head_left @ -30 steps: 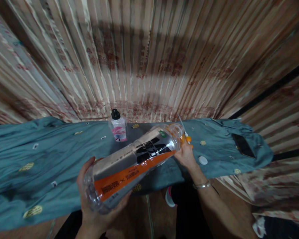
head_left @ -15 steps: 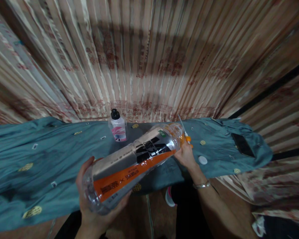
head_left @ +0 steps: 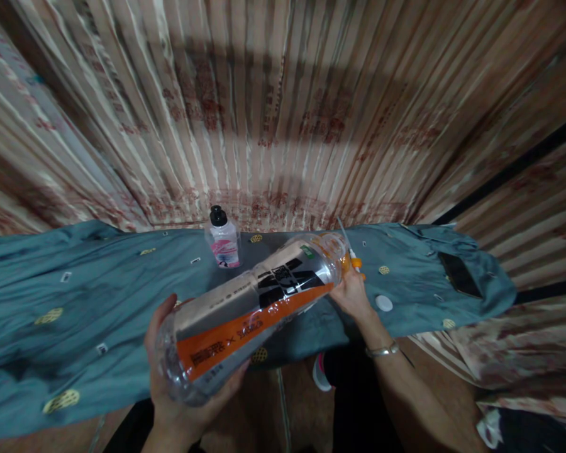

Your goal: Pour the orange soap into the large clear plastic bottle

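Note:
A large clear plastic bottle (head_left: 255,308) with a silver, black and orange label lies tilted across the middle, its neck toward the upper right. My left hand (head_left: 179,390) is wrapped around its base, thumb in front and fingers behind. At the neck end is my right hand (head_left: 351,290), closed, its fingers partly hidden by the bottle. An orange spray head (head_left: 356,262) with a thin pale tube pointing up and away sticks out of that hand. More orange shows through and behind the clear neck; its shape cannot be made out.
A small white-and-pink bottle with a black cap (head_left: 225,245) stands behind the large one. Right of my hand lie a round white lid (head_left: 383,303) and a dark phone (head_left: 460,275). A teal patterned cloth (head_left: 122,277) covers the narrow table; a pleated curtain (head_left: 273,126) hangs behind.

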### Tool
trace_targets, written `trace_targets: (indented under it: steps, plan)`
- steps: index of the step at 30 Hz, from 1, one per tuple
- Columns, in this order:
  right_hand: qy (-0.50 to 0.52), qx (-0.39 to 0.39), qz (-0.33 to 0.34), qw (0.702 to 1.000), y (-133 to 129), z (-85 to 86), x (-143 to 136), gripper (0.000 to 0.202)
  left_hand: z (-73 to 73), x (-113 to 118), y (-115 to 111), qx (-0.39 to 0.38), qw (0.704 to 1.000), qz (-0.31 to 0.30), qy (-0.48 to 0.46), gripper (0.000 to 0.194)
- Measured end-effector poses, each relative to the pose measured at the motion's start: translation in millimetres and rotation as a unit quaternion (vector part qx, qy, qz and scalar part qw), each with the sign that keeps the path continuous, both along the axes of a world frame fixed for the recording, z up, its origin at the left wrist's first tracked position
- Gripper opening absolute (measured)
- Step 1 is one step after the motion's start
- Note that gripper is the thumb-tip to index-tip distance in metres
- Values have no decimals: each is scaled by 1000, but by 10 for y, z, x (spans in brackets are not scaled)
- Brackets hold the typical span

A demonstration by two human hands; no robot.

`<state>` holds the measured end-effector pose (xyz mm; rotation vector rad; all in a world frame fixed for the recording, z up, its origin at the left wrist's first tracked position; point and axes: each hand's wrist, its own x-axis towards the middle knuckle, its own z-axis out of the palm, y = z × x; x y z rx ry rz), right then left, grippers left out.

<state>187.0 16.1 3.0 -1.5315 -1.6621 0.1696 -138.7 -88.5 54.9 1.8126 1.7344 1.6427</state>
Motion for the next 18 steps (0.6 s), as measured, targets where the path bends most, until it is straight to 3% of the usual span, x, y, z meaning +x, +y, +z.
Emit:
trace_targets:
  steps: [5, 8, 12, 15, 18]
  plan:
    - [-8, 2, 3, 1000, 10, -12, 11, 61, -94, -99, 12, 2, 1000, 14, -6, 98]
    - [-9, 7, 12, 1000, 16, -28, 24, 62, -119, -151, 56, 9, 1000, 4, -4, 109]
    - [-3, 7, 15, 1000, 18, -44, 31, 61, -16, -43, 72, 46, 998, -23, -26, 105]
    - [1, 4, 13, 1000, 19, -56, 32, 61, 58, 68, 35, 19, 997, -14, -70, 99]
    - [0, 3, 7, 1000, 18, -63, 36, 62, 38, 75, 18, 9, 998, -5, -65, 98]
